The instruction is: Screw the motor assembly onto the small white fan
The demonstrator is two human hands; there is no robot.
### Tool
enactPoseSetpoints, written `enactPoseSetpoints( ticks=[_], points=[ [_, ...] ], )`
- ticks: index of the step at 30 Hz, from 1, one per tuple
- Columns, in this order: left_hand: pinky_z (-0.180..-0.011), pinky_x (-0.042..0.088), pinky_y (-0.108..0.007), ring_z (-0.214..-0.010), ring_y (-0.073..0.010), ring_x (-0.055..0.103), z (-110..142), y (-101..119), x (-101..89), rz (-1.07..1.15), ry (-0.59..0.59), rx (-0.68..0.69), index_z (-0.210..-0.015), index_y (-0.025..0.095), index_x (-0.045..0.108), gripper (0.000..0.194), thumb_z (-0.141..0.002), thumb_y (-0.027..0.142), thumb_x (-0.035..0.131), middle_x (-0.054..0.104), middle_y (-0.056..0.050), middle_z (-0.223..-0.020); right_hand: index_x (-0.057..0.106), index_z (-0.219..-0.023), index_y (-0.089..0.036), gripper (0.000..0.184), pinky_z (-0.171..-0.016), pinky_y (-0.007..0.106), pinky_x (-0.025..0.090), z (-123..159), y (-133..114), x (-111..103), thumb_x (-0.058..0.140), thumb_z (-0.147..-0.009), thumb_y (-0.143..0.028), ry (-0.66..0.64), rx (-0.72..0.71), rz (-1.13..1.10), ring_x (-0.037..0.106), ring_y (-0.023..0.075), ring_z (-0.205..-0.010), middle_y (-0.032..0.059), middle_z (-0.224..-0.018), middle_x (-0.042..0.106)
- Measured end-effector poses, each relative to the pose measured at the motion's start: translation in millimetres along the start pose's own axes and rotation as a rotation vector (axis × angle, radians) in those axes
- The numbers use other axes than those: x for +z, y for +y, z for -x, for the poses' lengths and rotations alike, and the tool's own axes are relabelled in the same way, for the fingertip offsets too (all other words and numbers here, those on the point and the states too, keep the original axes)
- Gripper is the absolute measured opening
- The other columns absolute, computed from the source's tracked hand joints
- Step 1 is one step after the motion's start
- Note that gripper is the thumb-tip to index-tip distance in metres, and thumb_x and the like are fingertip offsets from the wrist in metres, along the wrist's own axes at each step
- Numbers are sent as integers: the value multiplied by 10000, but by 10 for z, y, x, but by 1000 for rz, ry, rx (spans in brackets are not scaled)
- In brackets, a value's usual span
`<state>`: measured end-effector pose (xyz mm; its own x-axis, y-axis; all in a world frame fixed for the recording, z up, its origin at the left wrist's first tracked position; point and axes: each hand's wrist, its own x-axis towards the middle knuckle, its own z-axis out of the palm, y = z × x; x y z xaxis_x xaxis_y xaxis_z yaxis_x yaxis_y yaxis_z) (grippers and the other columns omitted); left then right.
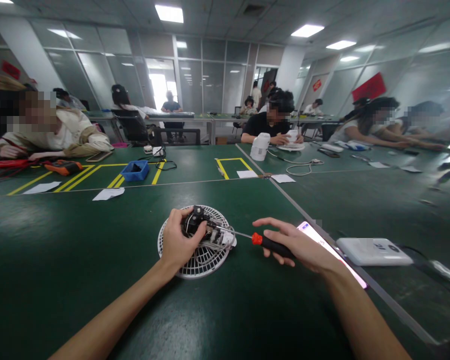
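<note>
A round white fan grille (200,270) lies on the green table in front of me. On it sits a black fan motor assembly (197,216) with wires and small parts trailing to the right. My left hand (175,241) grips the motor, thumb and fingers around its sides. A screwdriver with a red and black handle (257,239) rests in my right hand (298,242), its index finger stretched loosely above the handle. The shaft points left, and its tip reaches the motor near my left thumb. What the tip touches is too small to make out.
A lit phone (332,252) and a white power bank (373,251) lie to the right. Beyond are a blue bin (135,171), paper sheets (108,194) and a white fan body (260,146). A person in black (260,125) works across the table; others sit at both sides.
</note>
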<state>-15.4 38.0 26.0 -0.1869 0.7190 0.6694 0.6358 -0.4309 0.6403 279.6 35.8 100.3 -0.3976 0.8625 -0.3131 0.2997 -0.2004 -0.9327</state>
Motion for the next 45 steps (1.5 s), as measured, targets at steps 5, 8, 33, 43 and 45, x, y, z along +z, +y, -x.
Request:
enactPoseSetpoints(
  ticks=[5,8,33,43,45],
  points=[
    [-864,527,-385,-963,-224,634,1,1,-7,-7,3,2,-1133,193,602,377,-845,402,727,632,-47,-1016,559,-1302,-200,616,-419,195,375,0,-7,-41,730,-839,-568,19,-45,58,566,115,-545,40,-794,741],
    [-872,524,-387,-962,-222,632,1,3,-6,-2,-1,-2,-1129,192,600,374,-845,398,730,630,-47,-1017,574,-1277,-195,621,-453,209,390,5,-9,-72,767,-814,-560,37,-62,89,584,128,-592,52,-832,751],
    [-839,531,-379,-939,-215,636,2,-12,7,-4,6,18,-1138,201,604,383,-845,410,735,627,-41,-1007,648,-1105,-172,450,-404,199,398,-70,32,-43,724,-835,-524,110,-36,35,614,123,-544,73,-809,766],
    [-846,535,-390,-944,-221,639,2,-20,12,-15,11,17,-1144,201,601,387,-839,397,736,629,-46,-1007,674,-966,-196,493,-649,295,497,-64,35,-115,890,-623,-476,196,-112,28,686,195,-759,45,-859,764],
    [-851,536,-395,-951,-224,641,-1,-18,13,-13,10,14,-1146,202,600,391,-837,399,737,632,-49,-1018,691,-952,-203,468,-749,315,519,-75,38,-105,900,-615,-451,188,-140,45,700,219,-873,48,-920,768]
  ],
)
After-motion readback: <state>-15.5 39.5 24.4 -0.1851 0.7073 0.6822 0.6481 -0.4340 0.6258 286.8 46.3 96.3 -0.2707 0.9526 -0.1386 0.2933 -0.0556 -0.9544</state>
